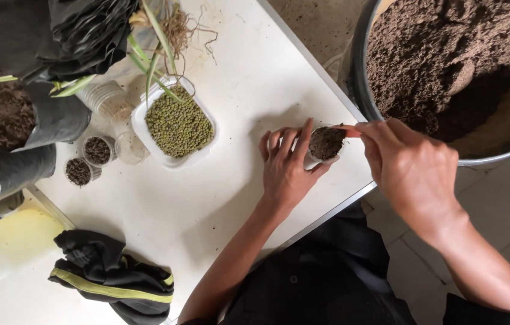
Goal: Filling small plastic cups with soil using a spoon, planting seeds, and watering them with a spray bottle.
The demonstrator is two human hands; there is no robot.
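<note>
**My hands and a little cup of dirt**

My left hand wraps around a small clear cup full of brown dirt. My fingers curl on its left side and my thumb is on the near side, so the cup is held tight. The cup stands on the white surface, close to its right edge.

My right hand is just right of the cup. Its fingers are pinched together on a thin orange-red stick, and the tip of the stick touches the dirt at the far rim of the cup.

To the far right sits a big metal tub of brown soil, off the surface.

To the left there is a white tray of small green beans. Left of it stand two small cups with dirt in them, and some empty clear cups. Black bags with dirt and green leaves are at the far left. A black cloth with a yellow stripe lies near me on the left.
</note>
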